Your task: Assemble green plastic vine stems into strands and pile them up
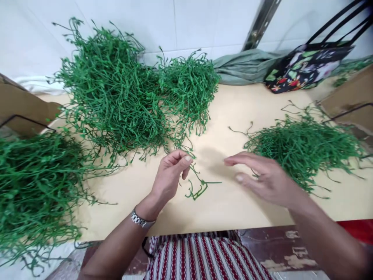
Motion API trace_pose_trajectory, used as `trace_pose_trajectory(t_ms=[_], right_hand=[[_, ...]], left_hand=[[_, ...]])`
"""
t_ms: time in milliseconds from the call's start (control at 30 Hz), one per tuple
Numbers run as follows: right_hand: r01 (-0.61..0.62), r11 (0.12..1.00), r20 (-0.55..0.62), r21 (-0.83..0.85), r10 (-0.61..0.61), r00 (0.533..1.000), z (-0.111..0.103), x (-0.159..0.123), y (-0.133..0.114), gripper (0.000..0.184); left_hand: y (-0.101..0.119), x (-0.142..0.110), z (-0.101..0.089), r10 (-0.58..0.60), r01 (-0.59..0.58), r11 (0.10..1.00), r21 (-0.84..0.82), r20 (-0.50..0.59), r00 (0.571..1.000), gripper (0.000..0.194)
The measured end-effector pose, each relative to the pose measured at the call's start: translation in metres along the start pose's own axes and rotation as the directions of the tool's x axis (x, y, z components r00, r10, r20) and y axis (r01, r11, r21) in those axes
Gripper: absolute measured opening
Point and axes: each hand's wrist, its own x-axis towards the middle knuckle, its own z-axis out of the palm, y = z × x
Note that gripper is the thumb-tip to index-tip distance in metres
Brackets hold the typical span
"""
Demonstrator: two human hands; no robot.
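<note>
My left hand (171, 171), with a metal watch on its wrist, is near the middle of the table, its thumb and forefinger pinched together. From just below that pinch runs a thin green branching sprig (202, 182) that looks like plastic; its upper end is hidden at the fingertips. To the right, my right hand (262, 175) hovers slightly blurred over the table, thumb and fingers apart and holding nothing. Beyond it lies a pile of green sprigs (305, 147). Behind my left hand rises a large heap of similar sprigs (113, 89), with a smaller heap (189, 85) beside it.
Another heap of sprigs (37, 186) hangs over the near left edge of the pale table (230, 210). Cardboard boxes stand at the left (26, 105) and right (349, 97). At the back wall are a green cloth (247, 66) and a flowered bag (309, 68).
</note>
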Motion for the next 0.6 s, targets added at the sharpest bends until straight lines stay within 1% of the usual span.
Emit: trace_pose_trajectory(t_ms=[67, 100, 133, 167, 200, 233, 300, 367, 500, 600], right_hand=[[-0.027, 0.994, 0.089, 0.108, 0.017, 0.996, 0.022, 0.008, -0.009, 0.04], [-0.043, 0.987, 0.117, 0.155, 0.025, 0.993, 0.032, 0.011, -0.011, 0.042], [-0.054, 0.979, 0.132, 0.195, 0.028, 0.991, 0.04, 0.014, -0.013, 0.038], [-0.056, 0.973, 0.133, 0.224, 0.026, 0.991, 0.047, 0.016, -0.013, 0.031], [-0.049, 0.969, 0.118, 0.242, 0.02, 0.993, 0.053, 0.017, -0.013, 0.022], [-0.039, 0.966, 0.097, 0.256, 0.014, 0.995, 0.057, 0.018, -0.012, 0.018], [-0.034, 0.957, 0.058, 0.287, 0.018, 0.998, 0.062, 0.02, -0.008, 0.018], [-0.059, 0.943, 0.04, 0.328, 0.048, 0.998, 0.061, 0.02, -0.004, 0.019], [-0.104, 0.925, 0.042, 0.365, 0.095, 0.995, 0.056, 0.02, 0.001, 0.018], [-0.134, 0.924, 0.08, 0.358, 0.112, 0.99, 0.056, 0.019, 0.003, 0.018]], left_hand=[[-0.005, 0.0, 0.003, 0.014, -0.015, 1.0, -0.021, -0.008, 1.0, 0.02], [-0.008, 0.0, 0.005, 0.025, -0.025, 0.999, -0.03, -0.013, 1.0, 0.02], [-0.01, -0.001, 0.006, 0.035, -0.036, 0.999, -0.036, -0.017, 0.999, 0.02], [-0.011, -0.001, 0.007, 0.045, -0.046, 0.998, -0.038, -0.014, 0.999, 0.02], [-0.012, -0.002, 0.008, 0.054, -0.054, 0.998, -0.036, -0.004, 0.999, 0.021], [-0.012, -0.003, 0.008, 0.059, -0.059, 0.998, -0.034, 0.012, 0.998, 0.021], [-0.01, -0.006, 0.006, 0.058, -0.056, 0.997, -0.044, 0.044, 0.997, 0.025], [-0.006, -0.009, 0.001, 0.052, -0.047, 0.996, -0.081, 0.068, 0.996, 0.031], [-0.002, -0.016, -0.008, 0.017, -0.006, 0.992, -0.127, 0.092, 0.996, 0.04], [-0.002, -0.02, -0.011, -0.017, 0.028, 0.99, -0.141, 0.078, 0.997, 0.04]])
